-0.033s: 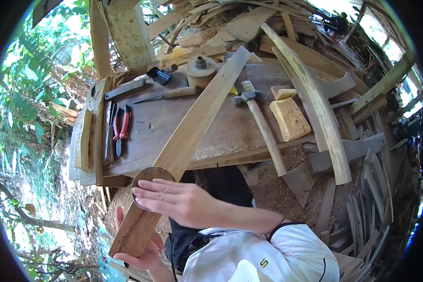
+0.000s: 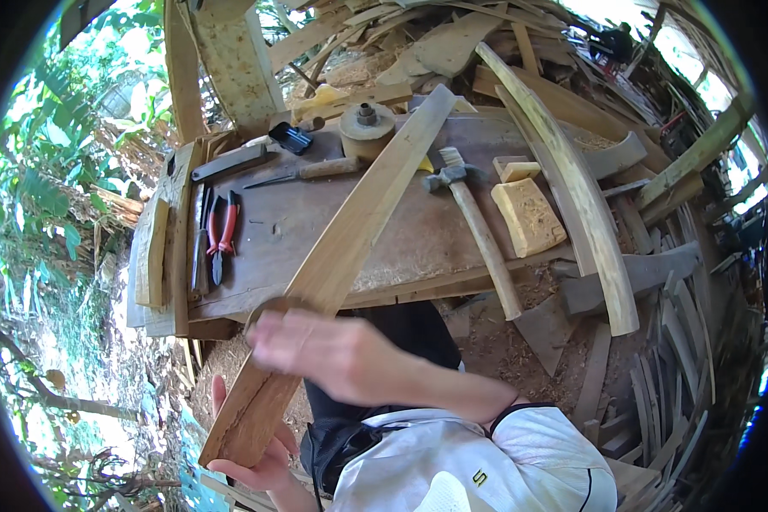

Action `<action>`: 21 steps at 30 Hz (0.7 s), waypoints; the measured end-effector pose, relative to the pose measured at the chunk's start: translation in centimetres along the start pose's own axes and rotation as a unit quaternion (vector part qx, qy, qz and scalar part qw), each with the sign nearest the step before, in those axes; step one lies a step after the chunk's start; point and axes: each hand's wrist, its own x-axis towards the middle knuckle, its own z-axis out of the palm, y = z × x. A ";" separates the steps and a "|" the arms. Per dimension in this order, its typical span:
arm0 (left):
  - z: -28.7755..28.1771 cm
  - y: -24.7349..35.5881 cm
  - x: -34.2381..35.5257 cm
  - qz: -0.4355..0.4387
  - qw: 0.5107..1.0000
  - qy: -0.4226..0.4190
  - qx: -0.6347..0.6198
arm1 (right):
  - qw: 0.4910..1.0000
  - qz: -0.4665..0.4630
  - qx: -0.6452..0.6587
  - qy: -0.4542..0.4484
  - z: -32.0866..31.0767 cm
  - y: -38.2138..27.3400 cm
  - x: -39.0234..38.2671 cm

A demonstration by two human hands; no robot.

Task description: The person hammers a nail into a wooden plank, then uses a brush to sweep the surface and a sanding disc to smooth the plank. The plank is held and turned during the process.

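Plank (image 2: 350,230), long and pale, runs diagonally from the far side of the workbench (image 2: 315,222) down over its near edge toward me; I log it as the item in hand. Left hand (image 2: 260,465) sits under the plank's lower end, fingers curled up around the wood and thumb showing beside it, so I read it as closed on the plank. Right hand (image 2: 324,346) lies across the plank just off the bench edge, blurred; it seems to press a brownish pad (image 2: 268,305) against the wood, but I cannot tell whether the fingers are closed on it or merely laid flat. Right forearm crosses the lower middle of the view above a white garment (image 2: 478,465). On the bench, left of the plank: red-handled pliers (image 2: 223,235) beside a dark-handled tool, a flat metal blade (image 2: 228,162) farther back, a small black object (image 2: 290,136), and a wooden-handled chisel (image 2: 311,172) lying crosswise near the plank. Behind the plank stands a round wooden spool (image 2: 367,128). Right of the plank: hammer (image 2: 478,226) with a long wooden handle reaching over the near edge, a yellowish rough block (image 2: 529,215), and a smaller wooden block (image 2: 516,169) just behind it. A long curved timber (image 2: 572,183) arcs along the bench's right side. Offcuts and shavings (image 2: 657,341) are heaped around the right and rear; green foliage fills the left.
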 end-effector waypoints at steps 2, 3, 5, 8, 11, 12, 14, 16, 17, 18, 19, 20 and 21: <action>0.0 0.6 -0.3 0.001 1.000 0.024 -0.001 | 0.995 0.057 -0.082 0.030 -1.9 4.6 0.4; 2.9 1.2 -0.2 0.002 0.985 0.148 -0.086 | 0.990 0.110 -0.065 0.057 -2.5 6.4 0.4; 3.5 1.3 0.0 0.004 0.951 0.239 -0.195 | 0.967 0.221 -0.036 0.121 -3.9 8.7 0.9; 0.8 1.2 0.2 0.030 0.958 0.226 -0.175 | 0.994 0.073 -0.053 0.059 -1.4 5.0 0.2; -1.1 1.7 0.6 0.072 0.975 0.210 -0.024 | 0.989 0.119 -0.037 0.080 -3.0 6.9 0.7; -3.6 1.9 0.5 0.059 0.992 0.104 -0.043 | 0.983 0.147 -0.043 0.103 -3.8 8.8 0.9; -7.4 2.6 0.6 0.055 0.996 -0.028 -0.060 | 0.966 0.208 -0.039 0.148 -4.1 10.5 1.1; -9.2 3.4 0.7 0.084 0.996 -0.003 -0.031 | 0.969 0.164 -0.097 0.156 -2.8 10.1 1.1; -9.6 3.6 0.9 0.106 0.993 0.051 -0.005 | 0.981 0.115 -0.086 0.131 -2.1 9.0 1.1; -10.1 4.0 1.1 0.109 0.991 0.077 0.006 | 0.978 0.128 -0.088 0.136 -2.3 9.6 1.2; -10.1 4.5 1.2 0.113 0.988 0.104 0.015 | 0.976 0.140 -0.092 0.140 -2.8 10.6 1.3; -9.9 5.0 0.9 0.121 0.983 0.135 0.025 | 0.975 0.149 -0.091 0.141 -3.6 11.5 1.9; -9.7 5.1 0.7 0.127 0.980 0.151 0.025 | 0.943 0.300 -0.013 0.146 -4.7 12.4 2.7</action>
